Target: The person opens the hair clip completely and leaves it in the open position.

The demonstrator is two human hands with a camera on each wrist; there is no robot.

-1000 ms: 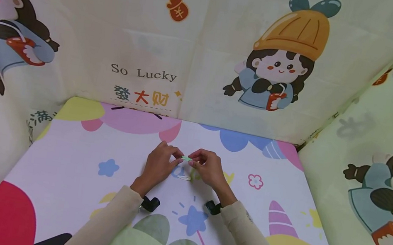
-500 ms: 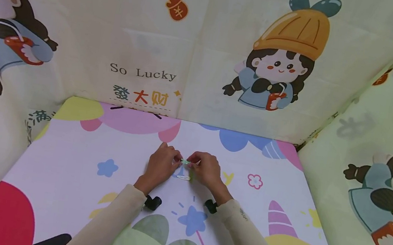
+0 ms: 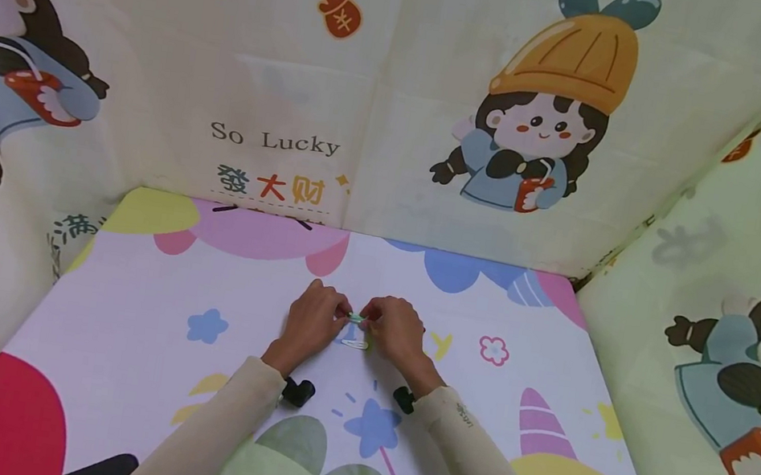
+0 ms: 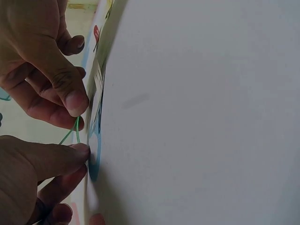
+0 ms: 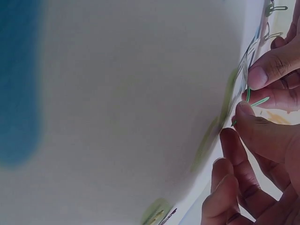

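Note:
A slim green wire piece, which looks like a paper clip [image 3: 355, 318], is between my two hands just above the table. My left hand [image 3: 317, 318] pinches one end between thumb and index finger. From the other side my right hand [image 3: 397, 329] pinches it too. In the left wrist view two green strands of the clip [image 4: 78, 131] run between the thumbs, and the fingers cover the rest. A green stretch of the clip [image 5: 260, 101] juts out beside the thumbs in the right wrist view. A white paper clip [image 3: 355, 344] lies on the table below the hands.
The table [image 3: 243, 381] has a printed cover with stars, letters and cartoon shapes. A printed cloth wall [image 3: 286, 78] stands behind it, with more cloth at both sides. Black straps [image 3: 297, 393] are worn on both wrists.
Both hands have come slightly nearer to me and lower, over the white clip. My right hand has shifted a little left, so less of the green clip shows between the fingers.

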